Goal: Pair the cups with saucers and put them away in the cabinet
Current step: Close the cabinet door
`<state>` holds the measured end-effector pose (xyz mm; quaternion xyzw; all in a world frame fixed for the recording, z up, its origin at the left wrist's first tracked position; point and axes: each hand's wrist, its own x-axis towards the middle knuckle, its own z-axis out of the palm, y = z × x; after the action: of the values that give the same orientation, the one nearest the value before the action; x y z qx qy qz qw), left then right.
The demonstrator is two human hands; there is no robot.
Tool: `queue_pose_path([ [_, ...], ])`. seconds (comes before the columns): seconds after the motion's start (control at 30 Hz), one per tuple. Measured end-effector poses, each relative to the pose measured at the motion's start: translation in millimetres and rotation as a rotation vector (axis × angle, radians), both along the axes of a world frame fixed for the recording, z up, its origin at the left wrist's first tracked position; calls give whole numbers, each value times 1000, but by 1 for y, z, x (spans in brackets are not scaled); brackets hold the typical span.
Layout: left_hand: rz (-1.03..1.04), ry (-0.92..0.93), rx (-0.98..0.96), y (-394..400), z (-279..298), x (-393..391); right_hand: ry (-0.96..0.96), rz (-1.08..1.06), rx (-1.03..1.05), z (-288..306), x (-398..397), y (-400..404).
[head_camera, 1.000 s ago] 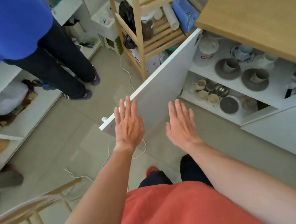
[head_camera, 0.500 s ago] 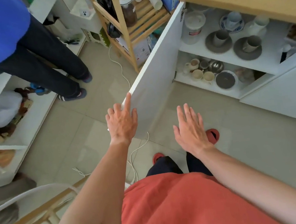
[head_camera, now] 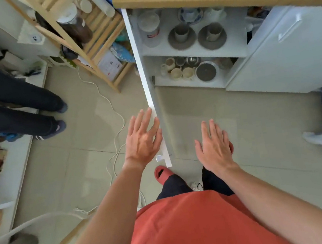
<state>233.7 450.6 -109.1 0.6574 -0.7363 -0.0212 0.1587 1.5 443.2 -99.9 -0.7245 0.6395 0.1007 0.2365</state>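
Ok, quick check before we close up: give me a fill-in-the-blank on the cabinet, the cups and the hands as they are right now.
1. The left hand rests against the cabinet door, which stands ____.
2. On the upper shelf, each of the two grey cups sits on a grey ____.
3. The right hand holds ____.

Missing words: open; saucer; nothing

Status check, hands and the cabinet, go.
Left hand open, flat against cabinet door; right hand open, empty. Two grey cups on saucers shelved. Door wide open; nothing blocking.
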Motion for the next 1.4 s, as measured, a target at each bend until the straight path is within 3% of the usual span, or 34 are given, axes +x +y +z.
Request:
queue_pose_path([
  [0.13,-108,29,60,-26,1,-59,-35,-85,-40,4,-44,-29],
  [0.5,-39,-154,222,-150,18,-215,-67,-257,-91,18,-190,-127],
  [0.8,91,-239,358,-243,27,-289,-5,-146,-169,23,-254,-211],
  [1.0,30,-209,335,-284,22,-289,-50,-162,-195,24,-237,-263],
  [1.17,-172,-230,264,-322,18,-259,-89,-262,-303,35,-213,-312],
  [1.27,-306,-211,171,-352,28,-235,-87,-209,-390,45,-202,-347],
  [1.4,-231,-125,113,-424,47,-208,-75,-219,-417,51,-189,-409],
])
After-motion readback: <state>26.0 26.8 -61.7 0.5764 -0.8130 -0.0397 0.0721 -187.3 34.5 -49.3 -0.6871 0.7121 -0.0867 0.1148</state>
